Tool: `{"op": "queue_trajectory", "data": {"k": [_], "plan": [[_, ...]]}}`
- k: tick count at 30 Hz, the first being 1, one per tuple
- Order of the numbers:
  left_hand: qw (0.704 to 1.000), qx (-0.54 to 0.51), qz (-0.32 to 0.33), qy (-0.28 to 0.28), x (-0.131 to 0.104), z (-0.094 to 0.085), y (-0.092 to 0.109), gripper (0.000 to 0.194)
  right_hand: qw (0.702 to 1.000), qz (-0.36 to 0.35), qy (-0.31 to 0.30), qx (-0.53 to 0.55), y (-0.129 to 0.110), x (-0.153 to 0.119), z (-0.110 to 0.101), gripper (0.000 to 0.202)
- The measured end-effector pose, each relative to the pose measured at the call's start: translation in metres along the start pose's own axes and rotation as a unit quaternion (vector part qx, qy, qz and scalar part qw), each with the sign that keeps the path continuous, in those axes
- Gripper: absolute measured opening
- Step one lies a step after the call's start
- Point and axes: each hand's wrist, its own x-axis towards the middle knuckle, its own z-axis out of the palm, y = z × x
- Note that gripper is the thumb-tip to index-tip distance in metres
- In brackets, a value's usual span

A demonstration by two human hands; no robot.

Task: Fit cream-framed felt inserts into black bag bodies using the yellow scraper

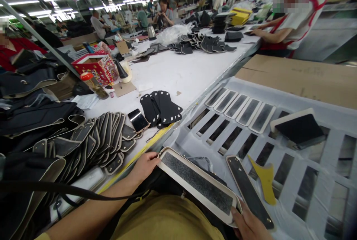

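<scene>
A long rounded panel with a cream rim and a dark speckled middle lies slantwise in front of my body. It looks like the base of a bag, and black material hangs under it. My left hand pinches its far left end, thumb on the rim. At the near right end, my right hand grips the corner; some of its fingers are hidden beneath. Just right of the panel lies a dark strap-like piece with metal studs. A yellow curved template rests beside that piece.
Several cream-edged panels lie in a row on the slotted grey rack. Left are piled dark studded pieces, a phone and black cutouts. A red box stands behind. A co-worker works at the far right.
</scene>
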Motion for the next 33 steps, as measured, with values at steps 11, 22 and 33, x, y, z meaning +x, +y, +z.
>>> {"op": "queue_trajectory", "data": {"k": [11, 22, 33], "plan": [[0.970, 0.229, 0.081, 0.005, 0.009, -0.008, 0.016, 0.040, 0.998, 0.016, 0.050, -0.024, -0.011, 0.014, -0.015, 0.047], [0.948, 0.292, 0.124, -0.041, 0.021, -0.017, 0.023, 0.035, 0.999, 0.038, 0.020, -0.021, -0.014, 0.020, -0.026, 0.048], [0.953, 0.254, 0.150, -0.073, 0.019, -0.021, 0.009, 0.038, 0.999, -0.037, -0.025, 0.010, -0.015, 0.018, -0.032, 0.067]]}}
